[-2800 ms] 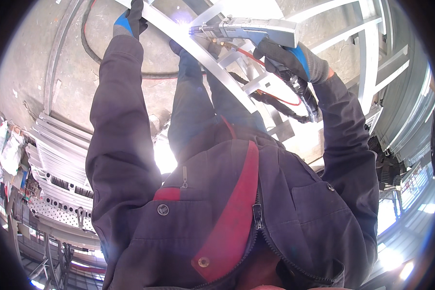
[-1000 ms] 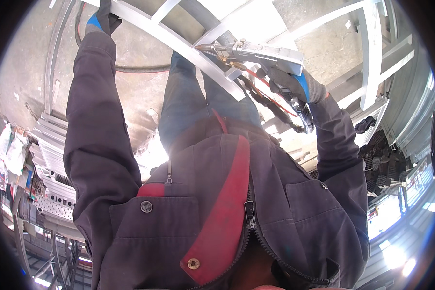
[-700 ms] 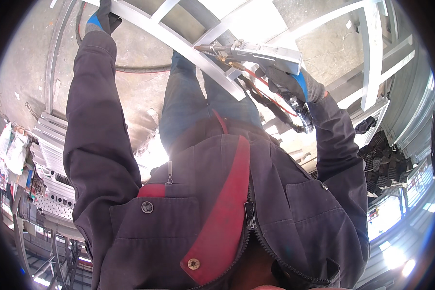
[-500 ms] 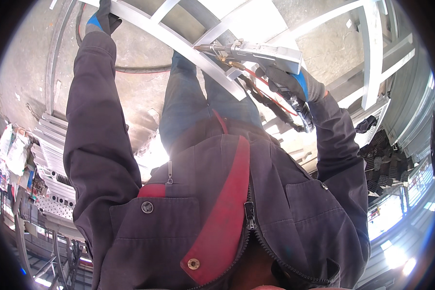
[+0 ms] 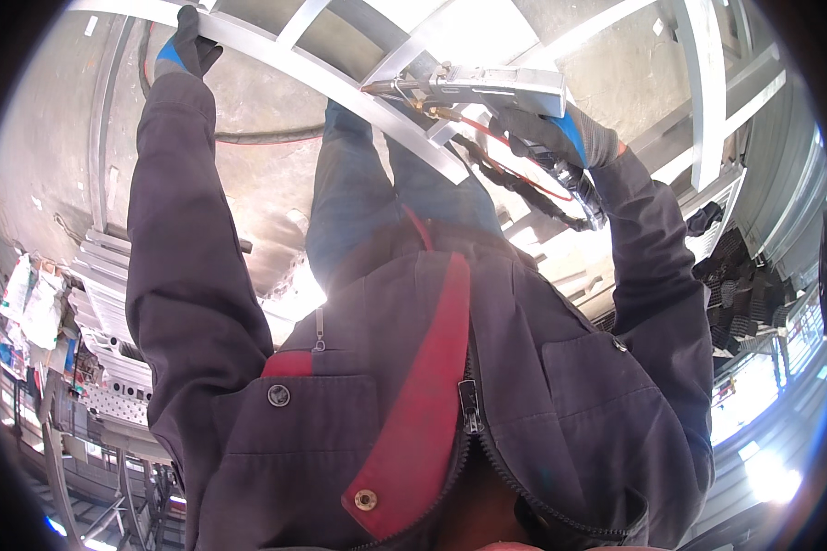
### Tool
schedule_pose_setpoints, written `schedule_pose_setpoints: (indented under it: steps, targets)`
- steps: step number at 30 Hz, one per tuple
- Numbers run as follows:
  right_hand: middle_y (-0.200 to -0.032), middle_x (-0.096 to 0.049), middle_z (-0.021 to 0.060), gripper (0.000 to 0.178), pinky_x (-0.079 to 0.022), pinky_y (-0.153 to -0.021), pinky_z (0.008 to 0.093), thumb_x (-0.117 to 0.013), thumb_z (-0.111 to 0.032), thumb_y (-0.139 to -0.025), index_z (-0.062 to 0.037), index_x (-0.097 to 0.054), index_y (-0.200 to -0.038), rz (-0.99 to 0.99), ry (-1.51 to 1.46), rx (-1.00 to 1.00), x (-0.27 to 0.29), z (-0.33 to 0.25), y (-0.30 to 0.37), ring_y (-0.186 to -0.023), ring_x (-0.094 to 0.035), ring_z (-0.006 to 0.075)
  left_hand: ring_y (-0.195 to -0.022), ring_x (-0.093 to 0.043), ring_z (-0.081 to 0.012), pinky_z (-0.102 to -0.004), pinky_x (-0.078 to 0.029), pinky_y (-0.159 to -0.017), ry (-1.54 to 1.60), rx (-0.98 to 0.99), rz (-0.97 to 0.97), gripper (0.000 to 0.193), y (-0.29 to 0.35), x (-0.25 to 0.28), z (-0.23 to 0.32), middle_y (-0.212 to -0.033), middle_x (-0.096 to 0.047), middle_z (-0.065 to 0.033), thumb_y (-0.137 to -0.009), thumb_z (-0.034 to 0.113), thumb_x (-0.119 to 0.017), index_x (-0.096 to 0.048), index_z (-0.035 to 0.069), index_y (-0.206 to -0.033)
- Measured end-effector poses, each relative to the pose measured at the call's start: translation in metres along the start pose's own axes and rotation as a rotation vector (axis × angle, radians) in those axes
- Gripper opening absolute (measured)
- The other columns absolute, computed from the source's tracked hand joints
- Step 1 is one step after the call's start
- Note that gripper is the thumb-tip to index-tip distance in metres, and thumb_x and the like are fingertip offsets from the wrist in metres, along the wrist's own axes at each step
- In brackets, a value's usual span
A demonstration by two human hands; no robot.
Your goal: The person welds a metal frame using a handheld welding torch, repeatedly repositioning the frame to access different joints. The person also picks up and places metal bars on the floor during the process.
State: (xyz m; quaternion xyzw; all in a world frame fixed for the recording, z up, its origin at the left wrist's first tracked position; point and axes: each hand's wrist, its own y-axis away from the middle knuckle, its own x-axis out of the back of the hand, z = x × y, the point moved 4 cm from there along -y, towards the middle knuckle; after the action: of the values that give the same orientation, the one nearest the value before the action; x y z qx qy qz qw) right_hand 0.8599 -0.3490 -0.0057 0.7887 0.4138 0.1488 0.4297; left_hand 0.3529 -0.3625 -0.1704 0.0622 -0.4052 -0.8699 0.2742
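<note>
My right hand point(image 5: 547, 133), in a grey and blue glove, is closed around the handle of a handheld welding gun point(image 5: 496, 87) with a boxy silver body. The gun's copper-coloured nozzle points left, and its tip is at a joint of the metal frame point(image 5: 294, 66), where a crossbar meets the long rail. I cannot tell whether the tip touches the metal. At the upper left, my left hand point(image 5: 188, 44), gloved alike, grips the long rail of this frame, its fingers partly hidden. A red hose point(image 5: 492, 130) and a dark cable point(image 5: 515, 184) trail from the gun.
Light metal bars point(image 5: 703, 101) stand at the right. Dark stacked pieces point(image 5: 744, 285) lie farther right. A dark hose point(image 5: 266, 138) crosses the concrete floor point(image 5: 266, 92). Metal profiles point(image 5: 106, 266) and a rack with white bags point(image 5: 41, 308) are at the left. My legs point(image 5: 349, 184) are below the frame.
The gun and my right hand have shifted slightly up and left in the picture, with the nozzle still at the joint. The frame and my left hand have also shifted slightly in view.
</note>
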Motion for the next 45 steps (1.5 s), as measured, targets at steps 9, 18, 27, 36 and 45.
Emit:
schedule_pose_setpoints:
  steps: [9, 18, 27, 36, 45]
  targets:
    - [-0.072, -0.061, 0.0022, 0.032, -0.042, -0.054, 0.0231, -0.069, -0.032, -0.096, -0.0031, -0.068, -0.108, -0.039, 0.065, -0.045, -0.001, -0.001, -0.001, -0.061, -0.054, 0.008, -0.122, -0.062, -0.0301, -0.0422, -0.052, -0.108, -0.014, -0.028, -0.013, 0.068, 0.012, -0.005, 0.005, -0.132, -0.062, -0.0189, -0.098, 0.052, -0.062, -0.05, -0.001, -0.14]
    - [-0.074, -0.061, 0.0022, 0.033, -0.043, -0.055, 0.0237, -0.069, -0.032, -0.096, -0.0028, -0.068, -0.111, -0.036, 0.073, 0.006, 0.005, 0.01, 0.003, -0.064, -0.055, 0.0084, -0.121, -0.063, -0.0311, -0.0416, -0.053, -0.106, -0.024, -0.042, -0.008, 0.075, 0.021, -0.008, 0.011, -0.13, -0.062, -0.0205, -0.095, 0.055, -0.064, -0.048, -0.003, -0.141]
    - [-0.076, -0.062, 0.0021, 0.035, -0.044, -0.057, 0.0243, -0.07, -0.033, -0.096, -0.0025, -0.067, -0.114, -0.028, 0.061, 0.03, 0.005, 0.016, 0.009, -0.066, -0.056, 0.0087, -0.12, -0.063, -0.0302, -0.0419, -0.055, -0.103, -0.064, -0.051, -0.015, 0.076, 0.019, -0.008, 0.011, -0.131, -0.062, -0.0196, -0.096, 0.056, -0.063, -0.045, 0.001, -0.144]
    - [-0.079, -0.063, 0.0021, 0.037, -0.045, -0.059, 0.0252, -0.069, -0.032, -0.096, -0.0018, -0.066, -0.118, -0.006, 0.034, 0.063, 0.006, 0.027, 0.011, -0.069, -0.056, 0.0093, -0.12, -0.064, -0.0278, -0.0429, -0.053, -0.104, -0.005, -0.008, 0.025, 0.067, 0.02, -0.005, 0.01, -0.13, -0.065, -0.0142, -0.096, 0.051, -0.066, -0.052, 0.001, -0.139]
    - [-0.091, -0.067, 0.0079, 0.035, -0.048, -0.062, 0.0266, -0.061, -0.022, -0.1, 0.0022, -0.061, -0.125, 0.053, -0.209, 0.055, 0.015, 0.042, 0.065, -0.07, -0.06, 0.0118, -0.121, -0.063, -0.0317, -0.0442, -0.053, -0.105, 0.17, -0.013, 0.032, 0.08, 0.045, -0.036, -0.027, -0.136, -0.059, -0.0193, -0.097, 0.063, -0.056, -0.044, 0.001, -0.147]
